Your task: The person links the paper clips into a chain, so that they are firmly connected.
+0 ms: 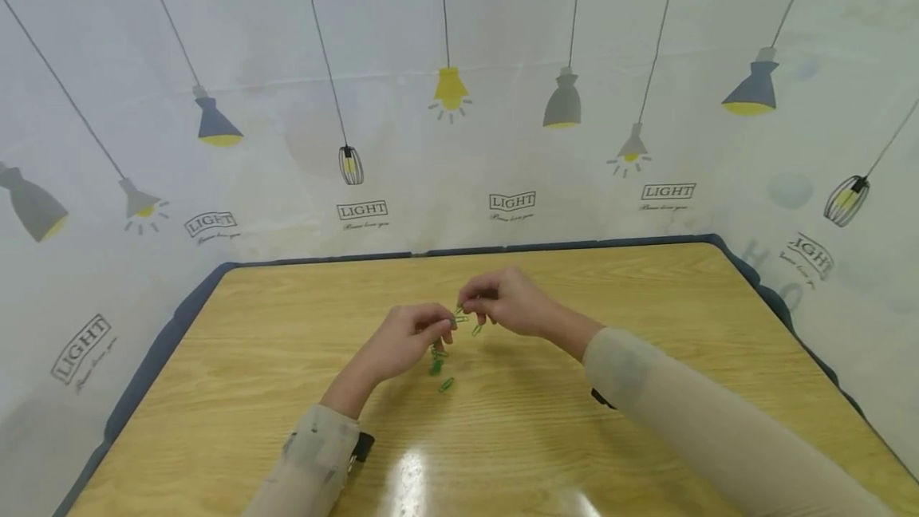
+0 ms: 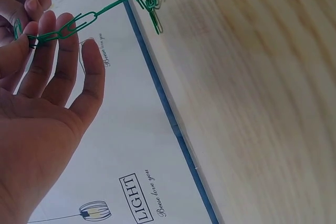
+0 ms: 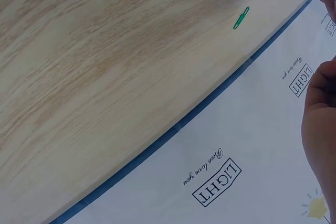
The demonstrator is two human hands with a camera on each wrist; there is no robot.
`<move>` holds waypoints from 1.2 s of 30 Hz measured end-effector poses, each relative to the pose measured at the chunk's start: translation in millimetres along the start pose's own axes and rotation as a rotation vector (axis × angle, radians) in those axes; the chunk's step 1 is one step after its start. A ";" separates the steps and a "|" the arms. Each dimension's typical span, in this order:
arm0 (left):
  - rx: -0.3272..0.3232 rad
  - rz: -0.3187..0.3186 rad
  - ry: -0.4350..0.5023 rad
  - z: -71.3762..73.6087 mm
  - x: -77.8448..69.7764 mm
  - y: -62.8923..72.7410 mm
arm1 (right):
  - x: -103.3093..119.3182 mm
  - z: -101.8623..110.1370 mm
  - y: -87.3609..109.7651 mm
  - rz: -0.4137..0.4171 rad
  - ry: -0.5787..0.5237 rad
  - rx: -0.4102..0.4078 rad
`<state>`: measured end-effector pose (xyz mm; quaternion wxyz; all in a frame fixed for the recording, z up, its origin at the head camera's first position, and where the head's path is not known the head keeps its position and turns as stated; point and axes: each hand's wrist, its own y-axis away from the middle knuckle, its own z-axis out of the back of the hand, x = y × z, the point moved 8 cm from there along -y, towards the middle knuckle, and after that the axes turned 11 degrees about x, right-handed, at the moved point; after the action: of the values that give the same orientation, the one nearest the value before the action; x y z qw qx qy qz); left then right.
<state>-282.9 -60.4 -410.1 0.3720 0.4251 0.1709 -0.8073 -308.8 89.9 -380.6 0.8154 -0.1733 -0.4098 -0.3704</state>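
Observation:
My left hand pinches the end of a chain of green paper clips between thumb and forefinger. In the left wrist view the chain runs across the fingers, and its far end lies bunched on the table. Just to the right, my right hand pinches a green paper clip at its fingertips, close to the left hand's fingertips. Another green clip shows under the right fingers; whether it hangs or lies there I cannot tell. A loose green paper clip lies nearer me.
The wooden table has a dark blue edge along its back and sides. Behind it stands a pale wall covering printed with lamps and "LIGHT" labels. A dark wrist strap piece sits at the left sleeve.

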 end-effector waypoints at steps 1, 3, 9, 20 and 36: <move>0.001 -0.001 0.004 0.0 -0.3 0.1 | -0.1 -0.7 -0.5 0.000 0.002 0.002; 0.001 -0.002 0.008 0.1 -0.6 0.1 | -0.1 -2.3 -1.2 0.001 0.009 0.009; -0.010 0.016 0.000 1.4 1.3 1.6 | 2.3 -4.1 -1.0 0.020 0.038 0.024; -0.010 0.019 -0.033 3.5 2.6 3.7 | -0.5 0.5 2.0 0.008 0.067 0.023; 0.004 0.054 -0.024 1.4 4.7 4.8 | 10.2 -4.4 0.8 -0.019 0.045 -0.046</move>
<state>-281.8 -66.6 -413.0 0.3946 0.4208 0.1533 -0.8023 -301.8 83.1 -375.1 0.8166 -0.1795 -0.3845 -0.3911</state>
